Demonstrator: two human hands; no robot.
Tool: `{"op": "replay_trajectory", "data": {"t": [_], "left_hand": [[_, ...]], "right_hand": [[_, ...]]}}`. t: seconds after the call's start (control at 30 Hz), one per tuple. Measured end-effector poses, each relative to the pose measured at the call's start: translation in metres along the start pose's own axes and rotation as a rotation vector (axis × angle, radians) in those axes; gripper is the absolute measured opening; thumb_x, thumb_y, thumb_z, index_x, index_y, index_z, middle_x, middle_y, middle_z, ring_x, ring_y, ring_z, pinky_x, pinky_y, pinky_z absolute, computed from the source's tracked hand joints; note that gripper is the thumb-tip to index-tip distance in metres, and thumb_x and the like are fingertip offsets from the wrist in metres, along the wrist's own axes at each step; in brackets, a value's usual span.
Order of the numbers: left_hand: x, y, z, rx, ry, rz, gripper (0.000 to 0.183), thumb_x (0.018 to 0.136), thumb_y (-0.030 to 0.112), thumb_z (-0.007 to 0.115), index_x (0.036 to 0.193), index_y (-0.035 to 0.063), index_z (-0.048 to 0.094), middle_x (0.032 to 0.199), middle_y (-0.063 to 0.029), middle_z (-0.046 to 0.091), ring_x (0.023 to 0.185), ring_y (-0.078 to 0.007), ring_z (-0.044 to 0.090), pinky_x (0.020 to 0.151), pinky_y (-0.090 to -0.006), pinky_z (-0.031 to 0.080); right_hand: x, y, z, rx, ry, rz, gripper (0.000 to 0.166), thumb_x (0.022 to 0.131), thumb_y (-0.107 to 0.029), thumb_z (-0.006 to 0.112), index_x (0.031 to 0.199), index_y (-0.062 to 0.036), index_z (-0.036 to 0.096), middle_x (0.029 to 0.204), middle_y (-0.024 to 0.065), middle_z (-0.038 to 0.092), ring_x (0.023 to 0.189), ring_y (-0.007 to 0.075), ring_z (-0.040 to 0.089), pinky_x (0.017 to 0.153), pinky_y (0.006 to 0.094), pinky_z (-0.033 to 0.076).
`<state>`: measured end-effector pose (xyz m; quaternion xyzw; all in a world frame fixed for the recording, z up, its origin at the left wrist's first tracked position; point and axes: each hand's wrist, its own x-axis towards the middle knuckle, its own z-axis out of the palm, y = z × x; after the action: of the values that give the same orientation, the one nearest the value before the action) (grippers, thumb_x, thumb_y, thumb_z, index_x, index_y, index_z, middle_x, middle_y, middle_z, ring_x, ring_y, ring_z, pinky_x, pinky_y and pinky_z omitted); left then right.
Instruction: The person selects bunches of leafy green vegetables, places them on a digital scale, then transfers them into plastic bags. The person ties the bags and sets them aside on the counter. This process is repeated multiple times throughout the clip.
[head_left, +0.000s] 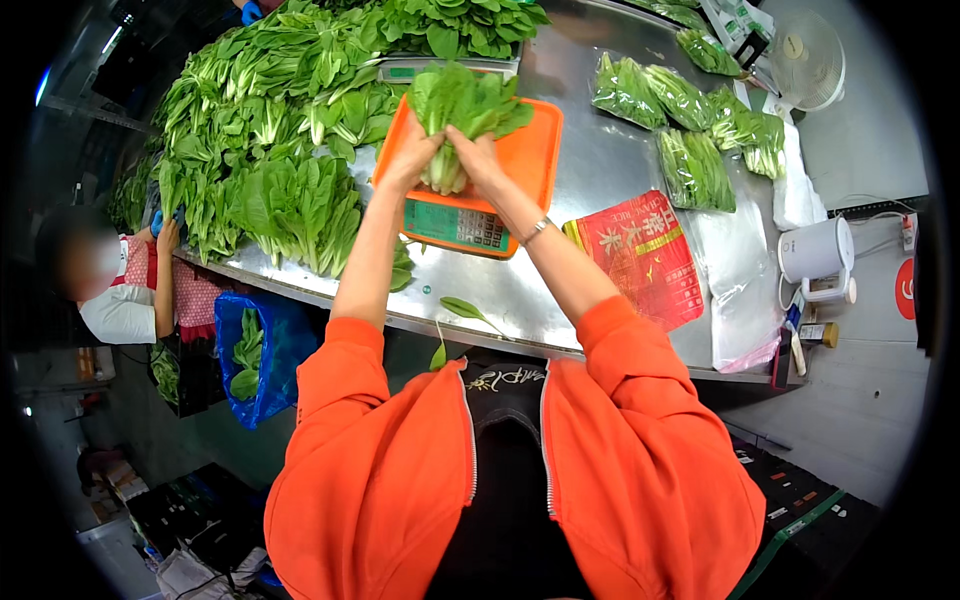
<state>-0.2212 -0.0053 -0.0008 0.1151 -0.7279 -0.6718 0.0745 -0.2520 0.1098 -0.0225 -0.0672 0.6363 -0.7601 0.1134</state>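
Note:
Both my hands hold a bunch of leafy greens (450, 169) over the orange tray of a digital scale (536, 161), stems towards me and leaves pointing away. My left hand (412, 150) grips the bunch from the left, my right hand (476, 159) from the right, with the fingertips almost meeting on top. Whether the bunch rests on the tray I cannot tell. The scale's green display and keypad (456, 225) face me. To the left lies a large heap of loose greens (292, 202). A red printed rice bag (637, 251) lies flat on the steel table (510, 300) to the right.
Bagged greens (696, 169) and clear plastic bags (739, 285) lie at the right, near a white kettle (814, 247) and a fan (806, 60). A second scale (397, 71) bears greens. A co-worker (142, 285) is at the left, by a blue-lined container (285, 352). Loose leaves (465, 307) lie near the edge.

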Motion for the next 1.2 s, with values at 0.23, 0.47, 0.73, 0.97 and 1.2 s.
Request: {"op": "replay_trajectory", "data": {"t": [0.23,0.47,0.73,0.97,1.2], "left_hand": [[-0.049,0.047,0.02,-0.314,-0.082,0.052,0.051,0.09,0.018,0.056,0.129,-0.0013,0.032,0.119,-0.0126,0.051,0.107,-0.0236,0.051,0.091,-0.0344,0.044],[-0.181,0.054,0.243,-0.147,0.026,0.274,0.084,0.091,0.029,0.054,0.138,-0.0096,-0.004,0.142,-0.0257,0.017,0.133,-0.0312,0.019,0.11,-0.0369,0.014],[-0.25,-0.072,0.378,0.005,0.174,-0.188,0.076,0.085,0.017,0.059,0.136,-0.0075,0.007,0.133,-0.0265,0.031,0.124,-0.0325,0.036,0.103,-0.0381,0.029],[-0.186,-0.07,0.338,0.18,-0.071,-0.262,0.079,0.08,0.017,0.063,0.136,-0.0057,0.013,0.128,-0.0294,0.04,0.121,-0.0348,0.041,0.098,-0.0381,0.037],[-0.184,-0.018,0.314,0.136,-0.403,-0.263,0.098,0.071,0.024,0.073,0.141,-0.0024,0.01,0.138,-0.0193,0.033,0.129,-0.0252,0.031,0.105,-0.0331,0.027]], "right_hand": [[-0.04,-0.071,-0.024,0.141,-0.146,-0.182,0.04,0.086,-0.016,0.057,0.119,0.002,0.044,0.11,0.0116,0.054,0.099,0.0218,0.053,0.087,0.0337,0.043],[-0.174,-0.134,-0.24,-0.263,-0.138,-0.028,0.043,0.092,-0.024,0.052,0.127,0.0001,0.043,0.12,0.0111,0.054,0.106,0.0184,0.052,0.09,0.0319,0.042],[-0.213,-0.014,-0.399,-0.604,-0.362,0.144,0.049,0.086,-0.024,0.056,0.123,0.0047,0.042,0.118,0.0244,0.052,0.11,0.0359,0.051,0.094,0.039,0.038],[-0.195,-0.001,-0.371,-0.756,-0.105,0.238,0.062,0.088,-0.038,0.051,0.127,0.0085,0.036,0.124,0.0296,0.045,0.113,0.0381,0.049,0.096,0.0409,0.038],[-0.191,0.02,-0.371,0.139,-0.399,0.363,0.073,0.092,-0.053,0.038,0.141,-0.0018,0.02,0.14,0.0145,0.033,0.128,0.0268,0.035,0.104,0.0404,0.031]]}}
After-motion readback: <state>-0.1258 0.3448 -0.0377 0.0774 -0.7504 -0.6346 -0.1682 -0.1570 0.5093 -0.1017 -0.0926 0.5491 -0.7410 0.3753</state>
